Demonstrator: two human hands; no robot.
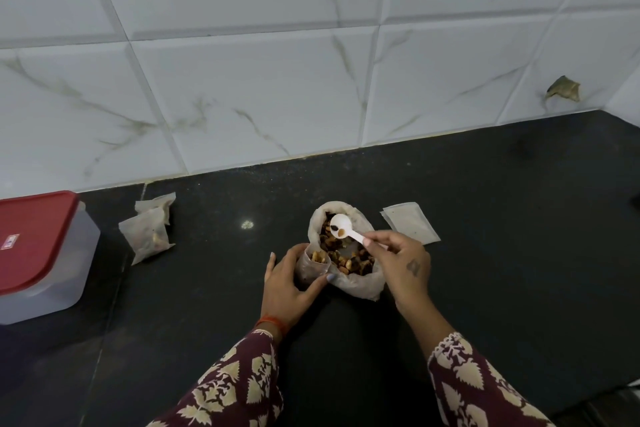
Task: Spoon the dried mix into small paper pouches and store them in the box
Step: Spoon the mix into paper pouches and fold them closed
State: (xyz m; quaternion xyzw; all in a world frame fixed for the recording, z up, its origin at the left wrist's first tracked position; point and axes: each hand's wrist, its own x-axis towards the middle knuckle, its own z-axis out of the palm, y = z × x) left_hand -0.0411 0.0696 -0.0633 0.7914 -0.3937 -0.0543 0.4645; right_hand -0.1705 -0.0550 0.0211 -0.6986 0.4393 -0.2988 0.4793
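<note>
An open plastic bag of dried mix lies on the black counter. My right hand pinches a white plastic spoon by its handle, and the bowl holds a few pieces above the bag. My left hand grips a small paper pouch upright against the bag's left side, its mouth open with mix inside. Two filled pouches lie to the left. Flat empty pouches lie right of the bag. The box with a red lid stands at the far left, closed.
A white tiled wall runs behind the counter. A broken brown patch shows in the tile at the right. The counter's near edge shows at the bottom right.
</note>
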